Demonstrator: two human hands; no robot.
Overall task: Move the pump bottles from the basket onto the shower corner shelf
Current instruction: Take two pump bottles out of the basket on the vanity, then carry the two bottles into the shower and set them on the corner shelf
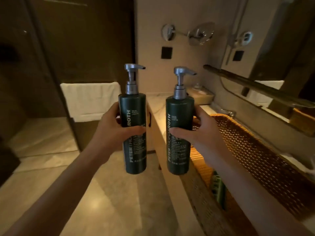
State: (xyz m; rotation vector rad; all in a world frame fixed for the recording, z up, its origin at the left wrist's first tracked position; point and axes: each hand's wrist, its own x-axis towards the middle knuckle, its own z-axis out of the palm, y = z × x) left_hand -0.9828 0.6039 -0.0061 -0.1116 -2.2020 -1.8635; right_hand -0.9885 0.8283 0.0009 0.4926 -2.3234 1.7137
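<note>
The person holds two dark green pump bottles upright in the air, one in each hand, both lifted clear of the wicker basket (252, 150) that sits on the worktop (158, 108) at the right. The left hand (109, 128) wraps around the middle of the left bottle (135, 116), thumb across the label; the right hand (196, 133) clasps the right bottle (179, 120) at about the same height. Both look like rigid plastic cylinders with smooth sides, probably fairly heavy if full and slippery if wet, so a full wrap around the body, as here, seems the safer hold; the silver pump heads look thin-necked and are a poor place to lift by. A further green item (218, 186) lies low in the basket, half hidden by the right forearm, and whether it is another pump bottle cannot be told. The shower corner shelf is not identifiable anywhere; the dim light blurs the wall fittings and the small print on the labels.
</note>
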